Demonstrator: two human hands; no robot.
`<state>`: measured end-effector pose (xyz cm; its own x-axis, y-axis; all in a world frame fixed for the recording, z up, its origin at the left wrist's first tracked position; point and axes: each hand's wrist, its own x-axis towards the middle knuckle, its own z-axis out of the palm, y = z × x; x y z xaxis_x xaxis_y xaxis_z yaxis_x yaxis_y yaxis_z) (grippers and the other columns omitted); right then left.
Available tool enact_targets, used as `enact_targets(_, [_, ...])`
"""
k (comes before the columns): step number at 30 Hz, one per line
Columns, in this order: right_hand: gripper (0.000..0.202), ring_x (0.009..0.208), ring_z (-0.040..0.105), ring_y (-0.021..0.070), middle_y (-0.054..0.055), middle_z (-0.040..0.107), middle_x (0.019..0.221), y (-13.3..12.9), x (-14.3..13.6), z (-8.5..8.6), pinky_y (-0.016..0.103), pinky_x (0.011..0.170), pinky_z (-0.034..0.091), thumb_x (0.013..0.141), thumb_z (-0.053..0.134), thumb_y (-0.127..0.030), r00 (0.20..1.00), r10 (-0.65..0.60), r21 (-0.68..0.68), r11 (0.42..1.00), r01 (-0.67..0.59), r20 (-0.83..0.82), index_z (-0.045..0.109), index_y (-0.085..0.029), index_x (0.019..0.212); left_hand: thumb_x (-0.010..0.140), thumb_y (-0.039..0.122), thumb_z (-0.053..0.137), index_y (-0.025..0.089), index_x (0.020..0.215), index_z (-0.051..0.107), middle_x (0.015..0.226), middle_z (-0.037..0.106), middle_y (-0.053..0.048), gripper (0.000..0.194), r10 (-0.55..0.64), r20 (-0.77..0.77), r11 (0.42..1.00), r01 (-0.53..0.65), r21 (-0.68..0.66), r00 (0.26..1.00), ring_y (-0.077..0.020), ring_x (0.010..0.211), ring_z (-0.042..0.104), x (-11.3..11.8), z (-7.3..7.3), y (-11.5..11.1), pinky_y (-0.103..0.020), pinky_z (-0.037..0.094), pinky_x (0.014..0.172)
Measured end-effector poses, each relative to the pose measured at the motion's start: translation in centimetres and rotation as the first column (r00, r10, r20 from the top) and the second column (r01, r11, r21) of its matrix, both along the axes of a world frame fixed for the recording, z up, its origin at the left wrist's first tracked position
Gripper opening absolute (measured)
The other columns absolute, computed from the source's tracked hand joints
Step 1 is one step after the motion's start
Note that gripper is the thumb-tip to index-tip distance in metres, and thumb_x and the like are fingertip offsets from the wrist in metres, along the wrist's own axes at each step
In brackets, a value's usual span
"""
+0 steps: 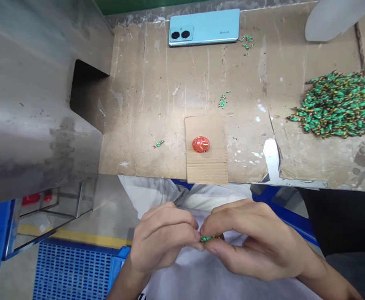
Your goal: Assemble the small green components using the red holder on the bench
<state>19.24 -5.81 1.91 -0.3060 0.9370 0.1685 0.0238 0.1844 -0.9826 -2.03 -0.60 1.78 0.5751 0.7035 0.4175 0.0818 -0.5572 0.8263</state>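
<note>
The person's left hand [163, 237] and right hand [257, 239] meet in front of the body, off the near edge of the worktable [132, 96], each with thumb and fingertips pinched on one small green-and-yellow piece [205, 238], mostly hidden between them. On the table, a glossy red oval object [201, 144] sits on a cardboard rectangle [206, 168]; a similar loose piece [159, 144] lies to its left, a heaped pile [338, 106] of them at far right, and a light-blue phone [204, 28] along the back.
</note>
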Motion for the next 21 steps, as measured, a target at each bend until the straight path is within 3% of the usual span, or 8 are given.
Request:
enact_targets(4, [0.006, 0.065, 0.073, 0.0099, 0.0, 0.08, 0.081, 0.1, -0.1, 0.1, 0.018, 0.062, 0.058, 0.109, 0.065, -0.021, 1.0, 0.002, 0.004, 1.0, -0.002, -0.005, 0.068, -0.02, 0.104, 0.112, 0.018, 0.061, 0.019, 0.091, 0.069, 0.083, 0.075, -0.003, 0.022, -0.044, -0.061, 0.999, 0.043, -0.006, 0.997, -0.0114, 0.058, 0.069, -0.3, 0.3, 0.2, -0.024, 0.055, 0.054])
enact_targets(10, [0.012, 0.064, 0.072, 0.01, -0.001, 0.078, 0.078, 0.0, -0.1, 0.1, 0.019, 0.062, 0.058, 0.113, 0.061, -0.026, 0.999, 0.0, 0.016, 1.0, -0.001, 0.048, 0.067, -0.021, 0.103, 0.111, 0.017, 0.061, 0.019, 0.09, 0.064, 0.082, 0.073, -0.001, 0.021, -0.009, -0.077, 1.0, 0.009, -0.006, 0.997, -0.0103, 0.061, 0.068, -0.3, -0.1, -0.3, -0.022, 0.055, 0.058])
enact_targets(21, [0.013, 0.061, 0.063, 0.0085, -0.004, 0.069, 0.074, 0.0, 0.0, -0.4, 0.019, 0.057, 0.048, 0.113, 0.059, -0.024, 0.998, 0.068, 0.018, 0.997, -0.068, -0.001, 0.067, -0.02, 0.104, 0.108, 0.011, 0.063, 0.017, 0.09, 0.062, 0.085, 0.068, -0.002, 0.019, -0.006, -0.016, 0.995, 0.005, -0.096, 1.0, -0.0091, 0.06, 0.059, -0.2, -0.8, -1.2, -0.022, 0.05, 0.057])
